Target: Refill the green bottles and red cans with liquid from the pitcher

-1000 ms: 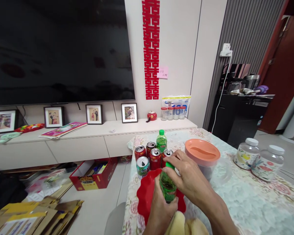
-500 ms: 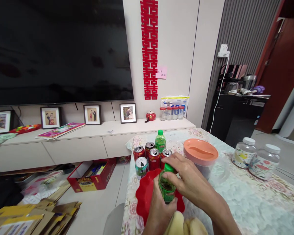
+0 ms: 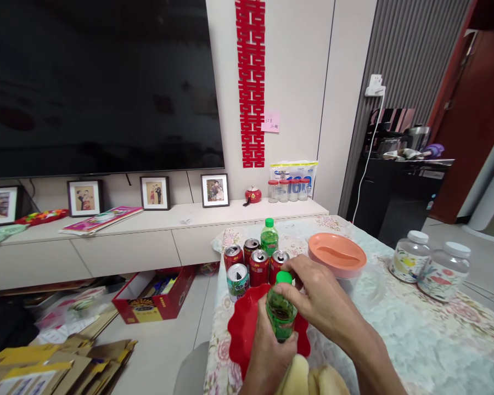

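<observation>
A small green plastic bottle (image 3: 280, 310) stands nearly upright in my left hand (image 3: 269, 345), whose fingers wrap round its lower body. Dark liquid shows inside. My right hand (image 3: 319, 291) grips the green bottle cap (image 3: 284, 277) at its side between thumb and fingers; the cap sits at the bottle's mouth. Below both hands lies a red scalloped tray (image 3: 241, 329). Just beyond it stand several drink cans, among them a red can (image 3: 259, 269) and a teal can (image 3: 237, 281), with a second green bottle (image 3: 269, 238) behind them.
A pitcher with an orange lid (image 3: 336, 252) stands right of my hands. Two glass jars with white lids (image 3: 443, 274) are farther right on the flowered tablecloth (image 3: 415, 334). Something pale yellow (image 3: 313, 378) sits at the near edge. A red box (image 3: 156, 296) is on the floor.
My right fingers have shifted off the top of the cap to its side, so more of the cap shows. The left hand and the bottle have hardly moved.
</observation>
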`<state>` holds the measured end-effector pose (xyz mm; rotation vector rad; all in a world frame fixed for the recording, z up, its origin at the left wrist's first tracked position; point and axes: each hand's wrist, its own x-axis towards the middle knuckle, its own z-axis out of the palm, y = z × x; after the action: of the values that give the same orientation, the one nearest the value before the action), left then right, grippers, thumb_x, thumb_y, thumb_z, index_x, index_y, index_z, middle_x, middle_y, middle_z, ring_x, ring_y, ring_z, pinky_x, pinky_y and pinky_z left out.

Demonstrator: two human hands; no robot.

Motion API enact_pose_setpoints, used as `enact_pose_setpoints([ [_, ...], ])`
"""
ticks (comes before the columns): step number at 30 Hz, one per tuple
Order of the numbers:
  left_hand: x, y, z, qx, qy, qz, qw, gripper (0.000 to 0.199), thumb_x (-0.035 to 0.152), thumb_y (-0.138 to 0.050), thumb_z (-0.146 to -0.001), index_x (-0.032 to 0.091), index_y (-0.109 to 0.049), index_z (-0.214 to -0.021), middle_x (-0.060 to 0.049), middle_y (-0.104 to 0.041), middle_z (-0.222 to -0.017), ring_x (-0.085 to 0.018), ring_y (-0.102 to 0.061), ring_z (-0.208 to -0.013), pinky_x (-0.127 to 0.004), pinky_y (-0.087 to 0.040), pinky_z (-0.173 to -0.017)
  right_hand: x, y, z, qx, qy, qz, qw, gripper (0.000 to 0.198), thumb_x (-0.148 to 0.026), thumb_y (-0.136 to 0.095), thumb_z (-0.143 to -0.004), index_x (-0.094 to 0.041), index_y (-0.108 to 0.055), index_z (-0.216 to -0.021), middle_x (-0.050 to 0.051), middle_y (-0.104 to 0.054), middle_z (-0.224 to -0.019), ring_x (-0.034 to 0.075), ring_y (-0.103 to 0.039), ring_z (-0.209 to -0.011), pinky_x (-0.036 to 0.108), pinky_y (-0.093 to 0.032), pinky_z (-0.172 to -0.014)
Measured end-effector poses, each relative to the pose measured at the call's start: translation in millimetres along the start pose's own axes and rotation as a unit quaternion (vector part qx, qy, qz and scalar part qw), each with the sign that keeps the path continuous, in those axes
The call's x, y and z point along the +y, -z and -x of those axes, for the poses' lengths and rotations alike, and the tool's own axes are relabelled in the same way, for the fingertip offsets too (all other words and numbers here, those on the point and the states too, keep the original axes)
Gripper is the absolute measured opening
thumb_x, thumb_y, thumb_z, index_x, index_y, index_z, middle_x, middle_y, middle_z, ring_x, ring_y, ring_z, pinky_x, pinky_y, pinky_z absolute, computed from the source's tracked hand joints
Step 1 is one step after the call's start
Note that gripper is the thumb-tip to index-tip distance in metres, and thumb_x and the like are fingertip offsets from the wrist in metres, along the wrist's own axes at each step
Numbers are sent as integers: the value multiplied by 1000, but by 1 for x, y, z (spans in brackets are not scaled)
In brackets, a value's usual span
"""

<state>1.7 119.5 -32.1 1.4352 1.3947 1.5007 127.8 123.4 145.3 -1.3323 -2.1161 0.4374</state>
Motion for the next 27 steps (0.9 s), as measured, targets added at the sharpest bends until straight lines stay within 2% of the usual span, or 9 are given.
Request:
enact_pose_setpoints([
  [2,0,0,0,2,1,2,1000,72,15,-69,-60,18,-54,-131,-14,-72,-119,-32,-72,-106,-45,-59,-94,1,2,2,-5,0,-4,1000,15,-28,-65,-93,-18,-68,-104,7,-68,-100,23,-63,-87,37,-47,-75],
  [5,2,0,0,1,-1,1,1000,71,15,-68,-60,18,-54,-130,-14,-73,-116,-32,-72,-104,-44,-59,-93,5,7,6,-10,47,-49,998,36,-28,-65,-93,-22,-65,-128,8,-69,-118,24,-65,-105,39,-51,-89],
  [10,9,1,0,0,1,-2,1000,72,18,-69,-60,18,-53,-130,-12,-73,-113,-31,-73,-99,-43,-60,-90,15,11,9,-37,102,-98,989,49,-22,-48,-102,-23,-54,-150,8,-61,-148,22,-56,-135,42,-44,-113],
  [15,9,0,-1,14,3,-7,1000,69,19,-69,-58,17,-55,-126,-13,-73,-112,-32,-72,-100,-46,-60,-92,17,6,4,-33,111,-97,989,44,-18,-44,-103,-20,-60,-144,9,-67,-140,21,-60,-130,42,-47,-110],
  [20,9,0,0,12,13,0,1000,70,18,-69,-57,17,-55,-126,-13,-74,-109,-33,-73,-99,-47,-60,-90,16,5,1,16,86,-68,994,43,-24,-61,-96,-22,-64,-139,8,-73,-124,25,-66,-113,43,-54,-99],
  [24,14,2,0,9,3,1,1000,70,14,-69,-58,19,-57,-127,-11,-74,-108,-32,-73,-98,-44,-60,-89,22,9,4,31,90,-71,993,48,-30,-58,-100,-22,-57,-147,10,-69,-136,26,-65,-124,44,-52,-106],
  [27,16,4,-1,-2,7,-5,1000,69,13,-71,-59,20,-58,-126,-10,-74,-107,-30,-73,-97,-42,-60,-87,26,11,7,7,111,-87,990,46,-26,-47,-104,-24,-56,-149,8,-65,-145,23,-61,-133,44,-48,-114],
])
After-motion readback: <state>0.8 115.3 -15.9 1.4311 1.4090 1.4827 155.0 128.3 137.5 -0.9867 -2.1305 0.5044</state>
